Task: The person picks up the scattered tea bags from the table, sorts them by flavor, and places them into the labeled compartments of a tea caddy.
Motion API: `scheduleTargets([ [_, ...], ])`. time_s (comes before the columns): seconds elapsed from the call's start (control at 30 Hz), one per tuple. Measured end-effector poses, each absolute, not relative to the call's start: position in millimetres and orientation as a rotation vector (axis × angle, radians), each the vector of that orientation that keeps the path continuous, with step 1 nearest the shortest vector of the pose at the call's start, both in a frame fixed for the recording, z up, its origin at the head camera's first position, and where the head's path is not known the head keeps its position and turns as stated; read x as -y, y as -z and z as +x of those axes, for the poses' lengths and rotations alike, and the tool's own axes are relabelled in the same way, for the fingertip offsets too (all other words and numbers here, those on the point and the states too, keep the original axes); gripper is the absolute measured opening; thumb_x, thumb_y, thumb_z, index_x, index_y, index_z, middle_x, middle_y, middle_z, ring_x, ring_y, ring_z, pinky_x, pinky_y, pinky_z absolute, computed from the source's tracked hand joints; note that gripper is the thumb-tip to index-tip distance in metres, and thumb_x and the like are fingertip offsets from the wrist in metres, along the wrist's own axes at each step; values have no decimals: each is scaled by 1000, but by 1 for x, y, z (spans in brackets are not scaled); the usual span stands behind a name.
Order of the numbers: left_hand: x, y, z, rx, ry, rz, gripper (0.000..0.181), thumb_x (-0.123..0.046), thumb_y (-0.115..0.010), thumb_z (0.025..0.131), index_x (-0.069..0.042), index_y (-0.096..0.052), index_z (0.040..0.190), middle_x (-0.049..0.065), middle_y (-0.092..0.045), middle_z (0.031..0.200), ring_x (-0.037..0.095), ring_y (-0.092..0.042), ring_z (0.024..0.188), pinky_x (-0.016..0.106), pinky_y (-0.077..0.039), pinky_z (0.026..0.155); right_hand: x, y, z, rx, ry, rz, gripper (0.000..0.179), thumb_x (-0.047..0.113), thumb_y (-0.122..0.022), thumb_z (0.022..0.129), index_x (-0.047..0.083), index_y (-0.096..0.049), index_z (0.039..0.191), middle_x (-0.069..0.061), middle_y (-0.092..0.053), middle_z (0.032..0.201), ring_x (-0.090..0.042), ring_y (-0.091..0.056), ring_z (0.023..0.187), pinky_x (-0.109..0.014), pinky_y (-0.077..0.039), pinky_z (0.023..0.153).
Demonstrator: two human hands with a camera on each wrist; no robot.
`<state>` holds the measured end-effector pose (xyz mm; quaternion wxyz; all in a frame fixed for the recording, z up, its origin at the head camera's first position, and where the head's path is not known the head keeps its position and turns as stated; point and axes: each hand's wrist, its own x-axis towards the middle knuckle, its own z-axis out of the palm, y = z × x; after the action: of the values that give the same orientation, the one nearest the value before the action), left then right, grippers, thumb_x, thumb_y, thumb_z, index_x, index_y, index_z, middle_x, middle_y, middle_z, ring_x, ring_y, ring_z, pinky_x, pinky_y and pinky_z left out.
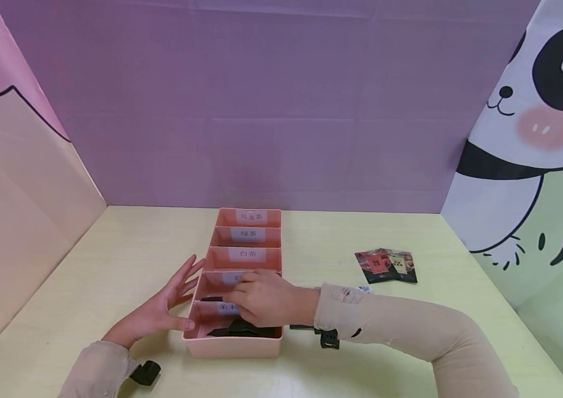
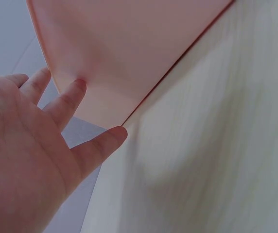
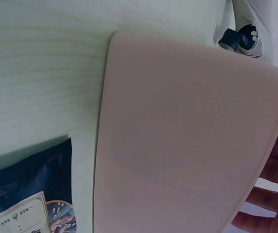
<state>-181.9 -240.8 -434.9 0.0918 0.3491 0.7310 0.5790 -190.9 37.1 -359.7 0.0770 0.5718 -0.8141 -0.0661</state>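
Observation:
A long pink divided box (image 1: 232, 348) stands on the table, its compartments bearing white labels with Chinese writing about tea. My left hand (image 1: 169, 307) has its fingers spread along the box's left side, thumb at the front corner; fingertips press the pink wall (image 2: 124, 63) in the left wrist view. My right hand (image 1: 266, 298) is over the two nearest compartments, its fingers bent down inside. Below it, dark sachets (image 1: 244, 330) lie in the front compartment. In the right wrist view its fingers (image 3: 263, 199) reach over the rim; I cannot tell whether they grip a sachet.
Two black tea sachets, one with a red label (image 1: 377, 264) and one with a cream label (image 1: 400, 265), lie overlapping on the right. Another dark sachet (image 3: 27, 194) lies beside the box, mostly hidden by my right arm in the head view. A purple backdrop (image 1: 281, 110) stands behind the table.

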Motion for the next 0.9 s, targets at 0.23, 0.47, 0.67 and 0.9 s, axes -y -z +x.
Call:
scheduleTargets([
  [0.23,242,437,-182,-2166,-1730,1057,112,-12,-76,87,-19,7,160,3,-7,167,-5,-31,138,37,-35,108,-39,361,-194,2368,256,1736,38,31,-61,98,19,-64,134,4,-66,118,-15,-53,108,-25,-44,96],
  [0.47,241,437,-182,-2193,-1708,1004,112,-12,-77,86,-23,7,161,17,-2,165,-7,-30,137,41,-35,109,-42,359,-195,2348,312,1761,43,37,-59,99,20,-61,138,3,-63,120,-16,-50,113,-27,-44,98],
  [0.67,241,437,-183,-2197,-1709,1024,113,-11,-77,86,-22,7,161,16,-3,166,-6,-30,138,61,-31,108,-45,358,-196,2279,315,1791,45,39,-59,99,18,-61,138,2,-62,124,-18,-48,118,-28,-42,102],
  [0.9,241,436,-182,-2205,-1699,1014,113,-11,-77,86,-23,6,161,15,-4,166,-5,-30,138,40,-35,108,-52,349,-196,2296,241,1810,40,33,-61,99,18,-62,136,0,-61,126,-20,-47,121,-30,-39,105],
])
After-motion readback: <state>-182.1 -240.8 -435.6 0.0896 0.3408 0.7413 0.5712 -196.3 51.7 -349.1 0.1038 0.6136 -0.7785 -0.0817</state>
